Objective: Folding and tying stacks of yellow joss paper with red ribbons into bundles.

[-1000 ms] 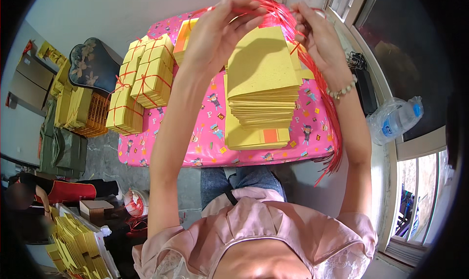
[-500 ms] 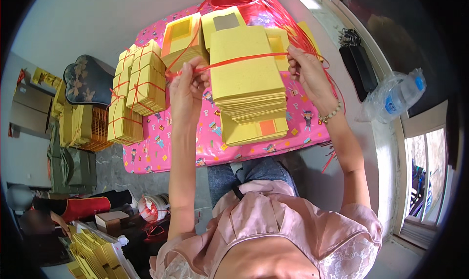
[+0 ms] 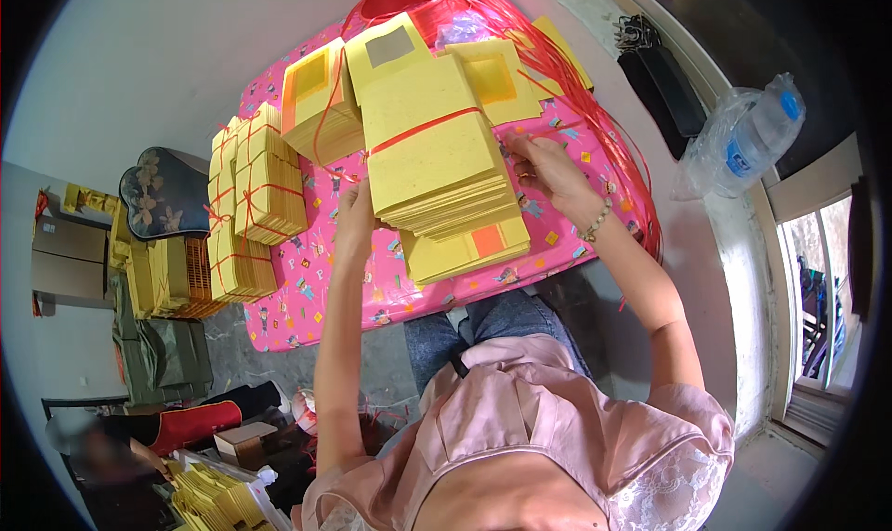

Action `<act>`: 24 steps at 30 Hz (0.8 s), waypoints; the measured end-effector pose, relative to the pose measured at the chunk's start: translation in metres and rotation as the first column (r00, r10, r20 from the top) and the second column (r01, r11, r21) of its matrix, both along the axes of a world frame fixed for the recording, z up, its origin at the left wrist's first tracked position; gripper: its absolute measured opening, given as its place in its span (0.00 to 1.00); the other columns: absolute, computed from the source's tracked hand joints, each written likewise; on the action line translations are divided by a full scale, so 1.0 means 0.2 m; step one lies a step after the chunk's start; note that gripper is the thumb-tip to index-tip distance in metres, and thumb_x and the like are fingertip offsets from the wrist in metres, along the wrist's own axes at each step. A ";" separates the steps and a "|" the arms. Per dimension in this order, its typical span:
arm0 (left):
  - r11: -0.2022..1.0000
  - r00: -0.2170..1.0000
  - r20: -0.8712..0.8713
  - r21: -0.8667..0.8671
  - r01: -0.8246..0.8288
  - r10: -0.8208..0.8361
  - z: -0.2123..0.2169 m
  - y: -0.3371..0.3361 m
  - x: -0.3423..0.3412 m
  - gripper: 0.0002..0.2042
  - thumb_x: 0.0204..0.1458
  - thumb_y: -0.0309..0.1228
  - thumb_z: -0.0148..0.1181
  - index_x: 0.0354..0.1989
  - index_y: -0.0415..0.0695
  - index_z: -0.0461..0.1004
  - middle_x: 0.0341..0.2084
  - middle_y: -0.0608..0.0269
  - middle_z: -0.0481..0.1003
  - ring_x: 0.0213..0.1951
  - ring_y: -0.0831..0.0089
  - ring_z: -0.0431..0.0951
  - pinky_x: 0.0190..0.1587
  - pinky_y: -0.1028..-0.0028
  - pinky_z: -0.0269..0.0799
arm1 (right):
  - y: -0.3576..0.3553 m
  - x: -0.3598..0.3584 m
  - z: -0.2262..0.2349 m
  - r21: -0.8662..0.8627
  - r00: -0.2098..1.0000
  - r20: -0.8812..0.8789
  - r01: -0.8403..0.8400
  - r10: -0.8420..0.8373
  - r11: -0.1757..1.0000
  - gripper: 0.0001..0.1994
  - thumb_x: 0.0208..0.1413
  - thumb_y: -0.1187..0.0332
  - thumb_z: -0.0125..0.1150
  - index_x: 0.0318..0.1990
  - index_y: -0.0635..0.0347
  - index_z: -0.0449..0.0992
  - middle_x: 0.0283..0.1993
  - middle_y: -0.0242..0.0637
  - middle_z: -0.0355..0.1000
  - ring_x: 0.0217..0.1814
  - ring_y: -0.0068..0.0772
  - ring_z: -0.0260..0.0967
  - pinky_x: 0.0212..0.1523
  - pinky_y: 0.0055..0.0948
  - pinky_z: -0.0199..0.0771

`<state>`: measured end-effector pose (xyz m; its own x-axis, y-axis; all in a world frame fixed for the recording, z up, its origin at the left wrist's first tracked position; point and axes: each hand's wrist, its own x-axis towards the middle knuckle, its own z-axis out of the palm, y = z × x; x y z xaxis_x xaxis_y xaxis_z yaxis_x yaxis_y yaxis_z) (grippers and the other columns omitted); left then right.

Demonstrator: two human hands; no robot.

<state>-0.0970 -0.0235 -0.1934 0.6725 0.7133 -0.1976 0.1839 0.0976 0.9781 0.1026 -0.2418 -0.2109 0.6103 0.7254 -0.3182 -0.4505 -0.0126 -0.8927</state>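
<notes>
Yellow paper stack (image 3: pixel 437 155), frame ctr, now lowered onto worktop (image 3: pixel 307 299); red string (image 3: pixel 423 130) looped across, held taut by left hand (image 3: pixel 355 217) and right hand (image 3: pixel 548 167); tying underway.

Home workshop: tied paper bundles (image 3: pixel 255 201).

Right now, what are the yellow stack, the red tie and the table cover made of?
Yellow stack: matte paper sheets, thin edges fanned at the front. Red tie: looks like glossy plastic strapping, flat and narrow; could be raffia. Table cover: pink printed sheet, probably plastic or oilcloth, lying smooth.
</notes>
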 end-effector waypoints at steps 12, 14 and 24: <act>0.997 0.999 -0.025 -0.076 0.033 -0.035 0.02 0.00 0.08 0.24 0.65 0.43 0.51 0.60 0.36 0.68 0.48 0.57 0.77 0.43 0.72 0.80 0.37 0.69 0.79 | 0.05 0.00 -0.08 0.000 0.979 0.198 0.041 -0.040 0.999 0.21 0.56 0.52 0.69 0.42 0.63 0.75 0.36 0.32 0.75 0.37 0.20 0.71 0.36 0.21 0.66; 0.993 0.998 -0.009 -0.107 0.058 -0.060 0.02 0.02 0.10 0.24 0.65 0.43 0.51 0.60 0.36 0.68 0.48 0.57 0.77 0.43 0.71 0.80 0.37 0.69 0.79 | 0.05 0.01 -0.09 0.010 0.979 0.200 0.045 -0.046 0.999 0.21 0.56 0.53 0.69 0.42 0.64 0.76 0.36 0.33 0.76 0.37 0.20 0.71 0.36 0.21 0.67; 0.954 0.986 0.075 -0.254 0.160 -0.146 0.07 0.01 0.19 0.24 0.65 0.43 0.51 0.61 0.37 0.67 0.49 0.56 0.77 0.44 0.70 0.80 0.39 0.69 0.80 | 0.09 -0.01 -0.15 0.094 0.969 0.219 0.092 -0.111 0.991 0.15 0.59 0.58 0.67 0.41 0.63 0.77 0.36 0.32 0.77 0.38 0.20 0.73 0.40 0.23 0.74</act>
<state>-0.0585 -0.0219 -0.1790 0.7846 0.5303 -0.3212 0.1630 0.3235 0.9321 0.0997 -0.2241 -0.2416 0.7308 0.6741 -0.1076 -0.2349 0.1003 -0.9668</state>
